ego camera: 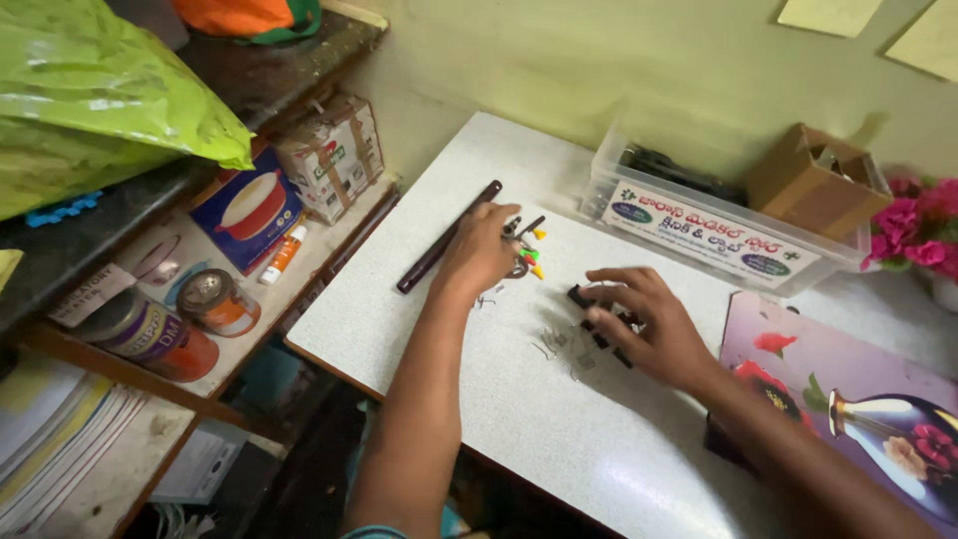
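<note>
The left hand [481,252] rests, fingers curled, over a cluster of small coloured-tipped pieces [529,252] beside a long dark rod [447,238]; whether it pinches any cannot be told. The right hand [649,324] lies flat and loose on small black clips [599,334] at mid-table [419,319]. The clips look light, rigid and likely slippery, best pinched by their sides. Bent wire scraps [555,344] lie near.

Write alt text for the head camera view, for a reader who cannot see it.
Two bare hands work on a white table: the left hand rests on small colourful pieces beside a long dark stick, the right hand covers small black pieces. A clear plastic box and cardboard box stand behind.
</note>
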